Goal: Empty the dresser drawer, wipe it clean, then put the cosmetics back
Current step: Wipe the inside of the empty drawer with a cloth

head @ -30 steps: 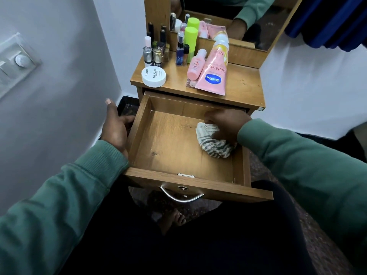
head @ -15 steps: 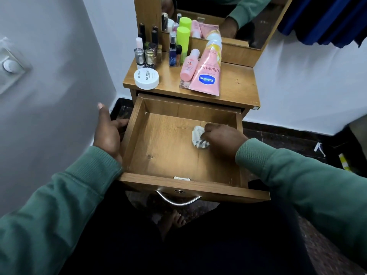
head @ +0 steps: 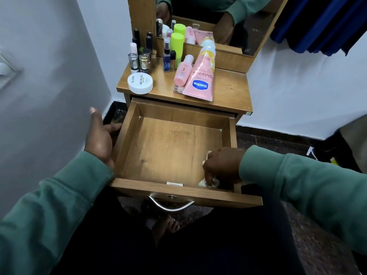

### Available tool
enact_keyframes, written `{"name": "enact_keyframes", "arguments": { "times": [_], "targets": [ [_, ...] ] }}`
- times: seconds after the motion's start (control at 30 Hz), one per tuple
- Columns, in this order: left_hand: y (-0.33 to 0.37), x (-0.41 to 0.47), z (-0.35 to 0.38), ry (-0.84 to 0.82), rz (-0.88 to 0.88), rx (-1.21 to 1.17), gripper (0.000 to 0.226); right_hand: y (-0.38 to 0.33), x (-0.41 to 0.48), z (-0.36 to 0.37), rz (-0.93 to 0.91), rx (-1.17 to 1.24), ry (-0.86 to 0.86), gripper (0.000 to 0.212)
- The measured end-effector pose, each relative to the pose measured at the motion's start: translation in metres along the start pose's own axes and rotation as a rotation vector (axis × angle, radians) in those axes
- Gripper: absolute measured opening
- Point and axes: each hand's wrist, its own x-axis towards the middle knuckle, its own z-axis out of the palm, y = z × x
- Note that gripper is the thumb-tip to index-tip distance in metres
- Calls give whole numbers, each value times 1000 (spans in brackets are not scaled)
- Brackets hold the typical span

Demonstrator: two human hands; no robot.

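The wooden drawer [head: 127,135] is pulled out and holds only a cloth. My right hand [head: 222,165] is closed on that pale cloth [head: 208,182] in the drawer's near right corner; most of the cloth is hidden under the hand. My left hand [head: 99,135] rests flat against the outside of the drawer's left wall, fingers spread. The cosmetics stand on the dresser top [head: 230,90]: a pink Vaseline tube [head: 200,82], a small pink bottle [head: 182,71], a white round jar [head: 140,83], a green can [head: 177,47] and several small bottles [head: 142,56].
A mirror [head: 214,22] stands behind the dresser top. A white wall is close on the left, with a switch plate [head: 5,72]. A blue curtain [head: 321,22] hangs at the upper right. The drawer handle [head: 170,206] faces my dark-clothed legs, and the floor is dark.
My right hand has dragged the cloth from the drawer's far right, through the middle right, down to the near right corner. The left hand has stayed on the drawer's left side.
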Motion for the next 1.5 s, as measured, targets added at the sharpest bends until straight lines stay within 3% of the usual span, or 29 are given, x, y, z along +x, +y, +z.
{"name": "enact_keyframes", "arguments": {
  "times": [0.07, 0.17, 0.37, 0.57, 0.87, 1.0, 1.2, 1.4, 1.5],
  "targets": [
    [-1, 1, 3, -9, -3, 0, 90, -1, 0, 1, 54, -239, -2, 32],
    [-2, 3, 3, -4, -2, -25, 87, 5, 5, 2, 144, -416, 92, 38],
    [-3, 9, 0, 30, -6, -11, 95, 47, 24, -17, 340, -425, 382, 18],
    [-4, 11, -2, 31, -18, 1, 98, 42, 27, -8, 399, -385, 392, 19],
    [-2, 4, -1, -8, 12, -19, 97, -19, 5, 6, 39, -349, 55, 25],
    [-2, 6, -3, -3, 4, -31, 101, -9, 6, 1, 4, -69, 10, 23],
    [-1, 7, -3, -3, 2, -56, 100, -15, 25, -9, -59, 398, 122, 19],
    [-1, 8, -6, 7, 9, -40, 104, -63, 79, -52, -295, 448, 364, 28],
    [-1, 8, -5, 4, 20, -42, 102, -82, 110, -68, -337, 321, 492, 28]
  ]
}}
